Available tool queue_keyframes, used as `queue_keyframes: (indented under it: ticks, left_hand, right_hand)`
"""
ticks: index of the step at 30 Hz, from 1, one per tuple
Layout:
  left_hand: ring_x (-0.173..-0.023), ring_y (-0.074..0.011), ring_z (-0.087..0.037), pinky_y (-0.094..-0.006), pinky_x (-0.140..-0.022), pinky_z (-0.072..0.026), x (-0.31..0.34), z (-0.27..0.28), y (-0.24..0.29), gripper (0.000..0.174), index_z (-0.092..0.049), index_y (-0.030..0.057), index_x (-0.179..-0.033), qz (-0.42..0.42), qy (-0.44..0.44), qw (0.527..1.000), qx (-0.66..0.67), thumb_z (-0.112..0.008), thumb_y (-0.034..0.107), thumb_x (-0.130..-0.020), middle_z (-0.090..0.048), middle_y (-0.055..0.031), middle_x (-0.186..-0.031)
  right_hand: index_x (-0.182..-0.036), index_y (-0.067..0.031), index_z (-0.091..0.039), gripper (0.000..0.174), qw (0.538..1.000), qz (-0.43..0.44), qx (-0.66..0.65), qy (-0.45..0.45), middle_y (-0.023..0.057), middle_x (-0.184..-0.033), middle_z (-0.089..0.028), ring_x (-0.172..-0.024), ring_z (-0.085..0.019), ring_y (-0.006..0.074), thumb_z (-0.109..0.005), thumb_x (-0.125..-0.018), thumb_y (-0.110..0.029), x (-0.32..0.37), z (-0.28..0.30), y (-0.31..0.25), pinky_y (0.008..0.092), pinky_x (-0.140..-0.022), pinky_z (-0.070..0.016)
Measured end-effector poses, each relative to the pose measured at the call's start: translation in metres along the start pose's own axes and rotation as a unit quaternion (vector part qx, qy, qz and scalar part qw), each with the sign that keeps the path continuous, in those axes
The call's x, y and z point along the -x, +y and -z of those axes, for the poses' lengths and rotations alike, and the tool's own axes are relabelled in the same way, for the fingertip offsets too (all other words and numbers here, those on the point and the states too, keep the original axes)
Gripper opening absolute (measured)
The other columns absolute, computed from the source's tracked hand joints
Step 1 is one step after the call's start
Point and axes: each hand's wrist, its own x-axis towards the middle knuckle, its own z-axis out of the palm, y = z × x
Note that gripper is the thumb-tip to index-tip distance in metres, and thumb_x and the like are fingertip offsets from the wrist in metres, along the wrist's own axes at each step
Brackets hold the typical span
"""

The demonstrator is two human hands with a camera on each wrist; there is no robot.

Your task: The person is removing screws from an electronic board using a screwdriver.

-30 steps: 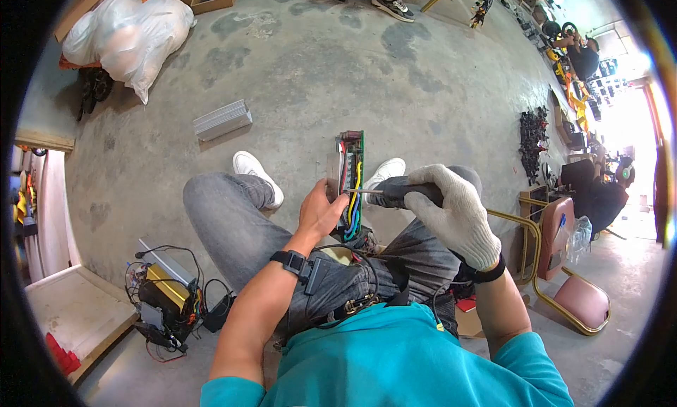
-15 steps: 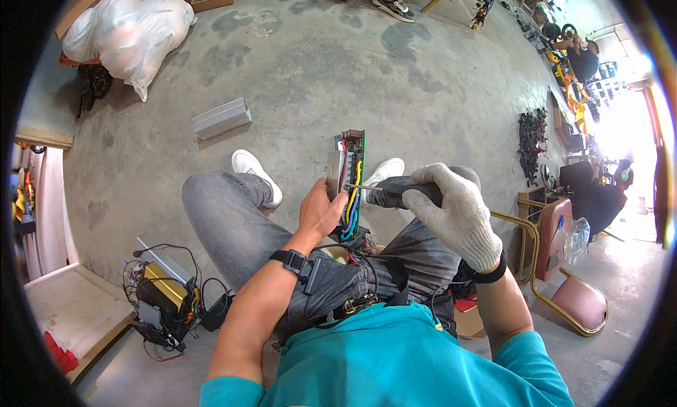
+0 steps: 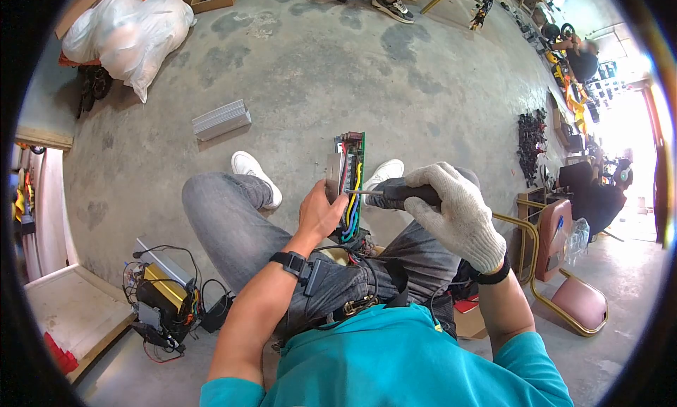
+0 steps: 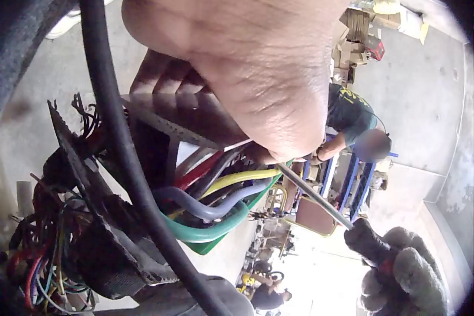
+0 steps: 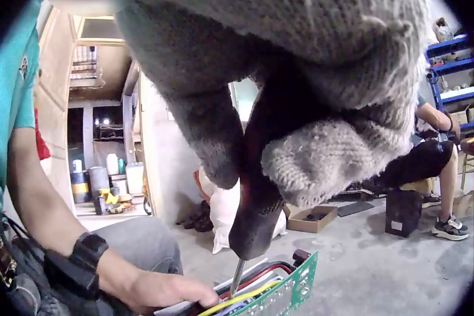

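In the head view, my bare left hand grips a metal plate along one side of a green circuit board. Yellow, blue, green, red and black wires run lengthwise between plate and board, the yellow wire standing out. My gloved right hand holds a screwdriver by its dark handle. Its shaft points left across the wires, the tip close to my left thumb. From the left wrist, the shaft runs to the thumb, which hides the tip. The right wrist view shows the shaft reaching down among the wires.
A finned aluminium case lies on the concrete floor ahead. To the left are a wired gold-and-black unit and a low board. A chair stands at the right. A black cable crosses in front of the left wrist camera.
The right hand and screwdriver tilt and shift slightly, the shaft's tip staying near the left thumb. The left hand keeps its grip on the plate in nearly the same place.
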Motion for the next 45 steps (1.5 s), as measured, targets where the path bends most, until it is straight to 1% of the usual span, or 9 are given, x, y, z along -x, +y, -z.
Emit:
queue_keyframes:
  ticks: [14,19,21,25,32,35,38,40,45]
  left_hand:
    - [-0.114,-0.0483,-0.069,-0.0503,-0.099,-0.0529,-0.001,-0.001,-0.003,0.060,-0.064,-0.0063,-0.127,0.007,-0.002,1.000,-0.002,-0.072,0.039,-0.090,-0.073,-0.0312,-0.119]
    - [-0.113,-0.0474,-0.070,-0.0498,-0.098,-0.0532,0.002,0.003,0.004,0.059,-0.065,-0.0063,-0.125,0.012,-0.011,1.000,0.001,-0.073,0.040,-0.090,-0.073,-0.0304,-0.118]
    - [-0.101,-0.0385,-0.075,-0.0439,-0.090,-0.0555,0.002,0.000,0.001,0.056,-0.066,-0.0047,-0.124,-0.016,0.014,1.000,-0.019,-0.071,0.041,-0.092,-0.077,-0.0244,-0.107]
    - [-0.100,-0.0374,-0.075,-0.0435,-0.089,-0.0559,-0.001,-0.005,-0.010,0.054,-0.066,-0.0042,-0.123,-0.015,0.015,1.000,-0.020,-0.071,0.040,-0.093,-0.077,-0.0241,-0.106]
    - [-0.097,-0.0341,-0.076,-0.0428,-0.087,-0.0569,-0.001,-0.003,-0.008,0.052,-0.066,-0.0039,-0.123,-0.023,0.016,0.999,-0.027,-0.072,0.039,-0.094,-0.078,-0.0224,-0.104]
    - [-0.097,-0.0337,-0.076,-0.0426,-0.088,-0.0567,-0.001,-0.004,-0.010,0.052,-0.066,-0.0040,-0.124,-0.022,0.014,0.999,-0.025,-0.072,0.038,-0.094,-0.078,-0.0221,-0.104]
    - [-0.098,-0.0339,-0.076,-0.0425,-0.089,-0.0566,-0.003,-0.008,-0.015,0.052,-0.066,-0.0041,-0.124,-0.027,0.022,0.999,-0.027,-0.072,0.038,-0.094,-0.078,-0.0223,-0.105]
    - [-0.098,-0.0340,-0.076,-0.0426,-0.089,-0.0565,-0.003,-0.005,-0.012,0.053,-0.066,-0.0042,-0.124,-0.028,0.026,0.999,-0.026,-0.072,0.038,-0.094,-0.078,-0.0225,-0.105]
    - [-0.099,-0.0343,-0.076,-0.0428,-0.090,-0.0567,-0.003,-0.006,-0.012,0.054,-0.065,-0.0046,-0.125,-0.028,0.013,0.999,-0.023,-0.072,0.038,-0.094,-0.078,-0.0227,-0.107]
  right_hand:
    - [-0.113,-0.0058,-0.070,0.026,1.000,0.014,-0.026,-0.012,0.0183,-0.106,-0.073,-0.099,-0.074,0.0359,-0.079,-0.088,-0.012,-0.003,0.005,-0.003,0.0428,-0.083,-0.0588]
    - [-0.108,-0.0034,-0.069,0.021,0.999,-0.018,-0.048,0.014,0.0187,-0.096,-0.074,-0.091,-0.074,0.0379,-0.077,-0.092,-0.014,-0.004,-0.003,0.000,0.0439,-0.080,-0.0581]
    - [-0.107,-0.0031,-0.069,0.020,0.999,-0.020,-0.037,0.012,0.0189,-0.095,-0.074,-0.090,-0.074,0.0384,-0.076,-0.093,-0.016,-0.006,-0.003,-0.001,0.0442,-0.079,-0.0578]
    - [-0.104,-0.0028,-0.070,0.021,0.999,-0.043,-0.001,-0.007,0.0204,-0.095,-0.074,-0.089,-0.074,0.0392,-0.074,-0.095,-0.021,-0.007,0.004,-0.005,0.0449,-0.077,-0.0570]
    - [-0.103,-0.0029,-0.070,0.021,0.999,-0.031,0.020,-0.024,0.0202,-0.095,-0.074,-0.091,-0.074,0.0392,-0.073,-0.096,-0.022,-0.015,0.002,-0.003,0.0452,-0.079,-0.0571]
    - [-0.103,-0.0021,-0.069,0.022,0.999,-0.045,0.012,-0.025,0.0203,-0.096,-0.074,-0.092,-0.073,0.0390,-0.073,-0.096,-0.022,-0.018,0.003,-0.006,0.0451,-0.079,-0.0570]
    - [-0.104,-0.0019,-0.070,0.023,1.000,-0.026,0.004,-0.005,0.0204,-0.094,-0.075,-0.090,-0.074,0.0389,-0.073,-0.097,-0.024,-0.019,0.001,-0.003,0.0450,-0.078,-0.0575]
    - [-0.105,-0.0019,-0.071,0.024,0.997,-0.064,-0.047,-0.017,0.0207,-0.091,-0.076,-0.088,-0.076,0.0388,-0.073,-0.098,-0.025,-0.019,0.001,-0.002,0.0447,-0.078,-0.0582]
    - [-0.106,-0.0015,-0.071,0.026,0.996,-0.077,-0.047,-0.022,0.0213,-0.088,-0.076,-0.085,-0.077,0.0388,-0.072,-0.099,-0.027,-0.018,0.000,0.002,0.0447,-0.076,-0.0585]
